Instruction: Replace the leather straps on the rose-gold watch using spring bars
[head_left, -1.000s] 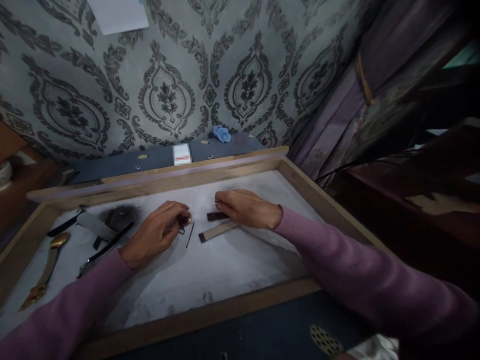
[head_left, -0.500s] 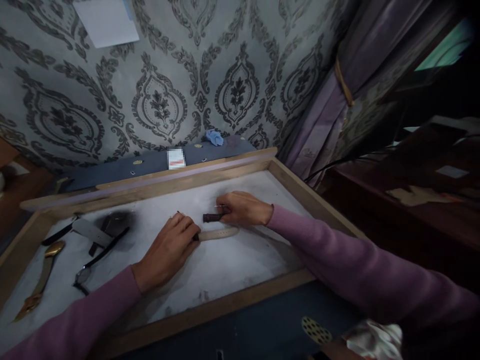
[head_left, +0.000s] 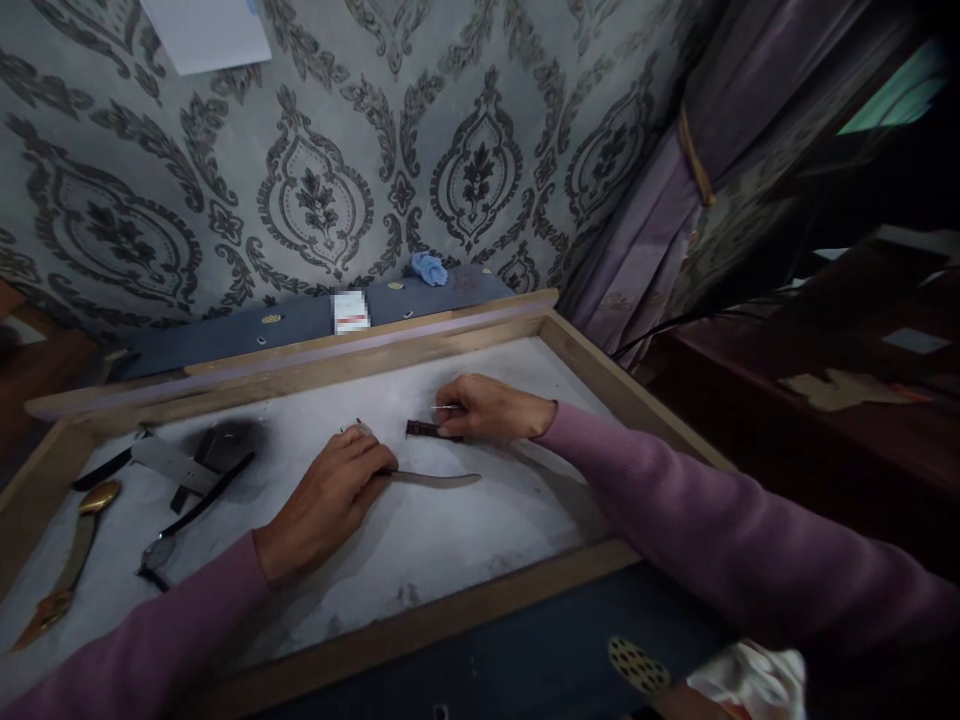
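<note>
A person in pink-purple sleeves is working with both hands over a shallow wooden-framed tray (head_left: 420,625) with a white bottom. Near its middle, the left hand (head_left: 326,510) is pinching one end of a slim strap (head_left: 436,480) between closed fingertips; the strap is stretching right, its free end curving slightly. A small shiny piece (head_left: 358,427), mostly hidden, is showing beyond the left knuckles.

The right hand (head_left: 499,408) is curling its fingers closed around a thin metal tool (head_left: 444,407), whose tip is pointing left. Just below the tool, a short dark strap (head_left: 423,429) is lying with its right end under those fingers; whether they are gripping it, one cannot tell.

In the tray's left part, a gold watch (head_left: 100,497) is lying beside a grey strap (head_left: 169,465) and a black-strapped watch (head_left: 159,551). Beyond the tray, a white packet (head_left: 350,312) and a crumpled blue cloth (head_left: 430,268) are resting near the patterned wall (head_left: 319,200).
</note>
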